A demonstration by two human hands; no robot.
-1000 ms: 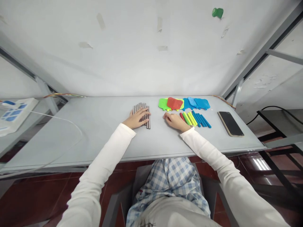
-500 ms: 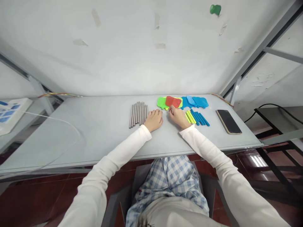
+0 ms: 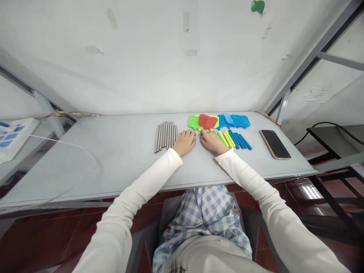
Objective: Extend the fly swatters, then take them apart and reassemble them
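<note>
My left hand [image 3: 184, 142] rests on the table with its fingers a little bent and apart, holding nothing I can see. Just left of it lies a row of thin grey metal tubes [image 3: 165, 135]. My right hand [image 3: 212, 141] lies palm down, its fingers curled in and closed; no object shows in it. Close on its right are yellow-green plastic sticks [image 3: 229, 138] and blue plastic sticks [image 3: 239, 139]. Behind it, flat textured plastic paddles like fly-swatter heads overlap: a green one [image 3: 193, 121], a red one [image 3: 207, 121] and blue ones [image 3: 241, 121].
A phone [image 3: 275, 144] lies at the right of the grey table [image 3: 119, 151]. A white cable [image 3: 71, 143] crosses the left end. Thin coloured wires [image 3: 72, 113] run along the back corners. A white wall and metal frame posts [image 3: 284, 104] bound the table.
My right hand has come down flatter onto the table and drawn slightly left, showing more of the red paddle and a green stick. My left hand stays in place. The view has shifted slightly.
</note>
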